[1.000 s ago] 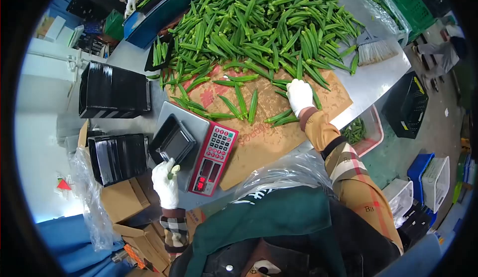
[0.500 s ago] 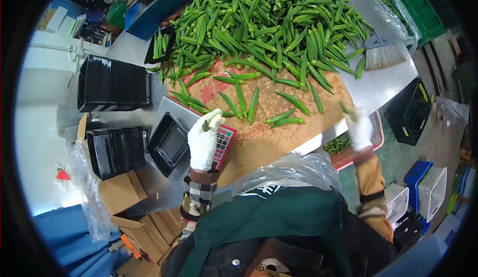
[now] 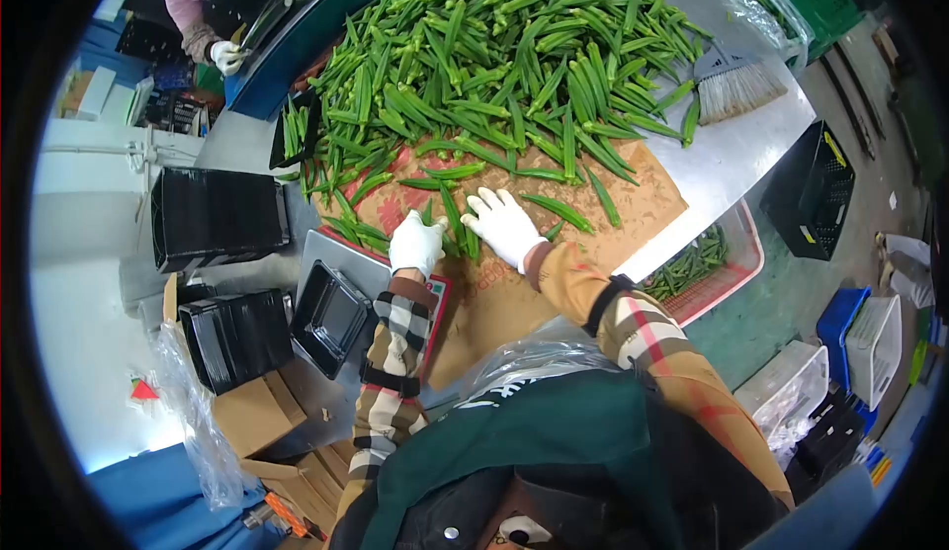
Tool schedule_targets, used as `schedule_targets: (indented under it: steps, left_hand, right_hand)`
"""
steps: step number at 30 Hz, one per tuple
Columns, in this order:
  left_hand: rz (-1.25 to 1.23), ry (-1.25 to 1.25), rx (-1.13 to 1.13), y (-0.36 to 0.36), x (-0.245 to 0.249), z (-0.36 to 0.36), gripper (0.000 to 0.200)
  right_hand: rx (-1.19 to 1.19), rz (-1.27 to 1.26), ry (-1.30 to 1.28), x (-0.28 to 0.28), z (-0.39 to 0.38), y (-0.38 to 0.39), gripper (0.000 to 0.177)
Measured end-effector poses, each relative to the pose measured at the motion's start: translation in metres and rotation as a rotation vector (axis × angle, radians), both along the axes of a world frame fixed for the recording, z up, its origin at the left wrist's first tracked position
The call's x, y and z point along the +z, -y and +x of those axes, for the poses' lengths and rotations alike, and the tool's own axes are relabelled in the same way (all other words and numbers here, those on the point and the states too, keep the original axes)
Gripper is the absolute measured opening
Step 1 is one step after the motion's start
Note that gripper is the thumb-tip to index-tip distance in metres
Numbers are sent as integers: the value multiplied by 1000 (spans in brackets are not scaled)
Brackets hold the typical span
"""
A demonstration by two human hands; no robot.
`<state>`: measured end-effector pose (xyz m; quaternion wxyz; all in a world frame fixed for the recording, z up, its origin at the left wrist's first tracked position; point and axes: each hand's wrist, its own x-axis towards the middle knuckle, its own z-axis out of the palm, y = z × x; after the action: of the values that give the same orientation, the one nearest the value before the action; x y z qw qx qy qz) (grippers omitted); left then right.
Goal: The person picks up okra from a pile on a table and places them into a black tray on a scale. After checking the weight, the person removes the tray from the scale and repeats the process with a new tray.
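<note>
A big heap of green okra pods covers the far half of the metal table. Loose okra pods lie on a brown cardboard sheet in front of it. My left hand, in a white glove, is closed around an okra pod whose tip sticks up beside the loose ones. Just to its right, my right hand rests flat on the loose pods with its fingers spread. A black tray sits on the scale, which my left forearm partly hides.
Two stacks of black trays stand at the left, above cardboard boxes. A brush lies at the right. A red-rimmed basket holding okra sits below the table edge. A co-worker's gloved hands work at the top left.
My left hand carried an okra pod from the tray up to the loose pods. My right hand swung from the basket at the right back onto the cardboard, beside the left.
</note>
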<state>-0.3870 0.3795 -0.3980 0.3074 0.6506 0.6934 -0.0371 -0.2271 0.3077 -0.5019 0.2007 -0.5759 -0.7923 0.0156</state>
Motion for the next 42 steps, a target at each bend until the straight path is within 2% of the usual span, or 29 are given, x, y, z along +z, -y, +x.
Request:
schedule_targets:
  steps: [1,2,3,4,6,7,10,16,17,20,21,23,26,28,29,30,32,34,36,37,39,41,42]
  left_hand:
    - [-32,-77,-21,-5,-10,3,76]
    - [-65,-154,-40,-9,-21,5,82]
    - [-22,-245,-64,-9,-38,8,98]
    - [18,-275,-71,-5,-36,16,100]
    - [95,-330,-80,5,-22,33,104]
    - [127,-343,-70,5,-31,33,108]
    - [215,-334,-86,5,-47,34,98]
    - [111,-232,-2,-4,-36,28,69]
    - [123,-199,18,-8,-37,21,58]
    - [84,87,58,-27,-39,-4,47]
    - [122,202,75,-29,-31,-4,36]
    - [197,348,65,-38,-23,-3,32]
    - [291,460,49,-48,-6,4,30]
    - [350,419,19,-50,10,11,29]
    - [381,356,-3,-51,17,17,28]
    - [411,295,-26,-53,18,21,26]
    - [487,271,-136,-56,6,26,27]
    - [496,234,-241,-55,-3,39,28]
    - [527,151,-344,-53,-14,53,29]
    - [556,91,-400,-51,-23,58,28]
    - [567,-36,-488,-52,-51,61,29]
    - [638,-116,-553,-51,-63,60,29]
    - [672,-159,-586,-51,-65,61,28]
  right_hand:
    - [6,56,80,9,0,-6,29]
    - [40,-36,133,21,3,-10,28]
    - [79,-128,189,32,7,-15,28]
    - [118,-223,246,38,12,-17,27]
    - [114,-97,216,21,27,-12,19]
    - [116,-71,181,13,34,-9,17]
    - [120,-54,107,16,34,-9,14]
    - [-8,-276,33,30,-6,-10,13]
    - [1,-269,11,25,-11,-13,13]
    - [37,-258,90,15,-19,-19,14]
    - [87,-347,85,14,-19,-22,13]
    - [192,-525,80,23,-15,-31,13]
    - [229,-440,-69,50,15,-8,15]
    - [158,-417,-307,82,65,30,19]
    - [63,-546,-343,104,94,50,26]
    - [-74,-422,-395,105,124,80,28]
    - [-222,-800,-299,117,196,122,36]
    - [-267,-934,43,133,249,157,42]
    - [-493,-868,-4,141,268,160,52]
    - [-608,-981,-144,159,264,132,52]
    - [-595,-526,-390,137,264,98,52]
    - [-560,-160,-578,87,263,46,54]
    - [-604,-103,-647,64,256,16,63]
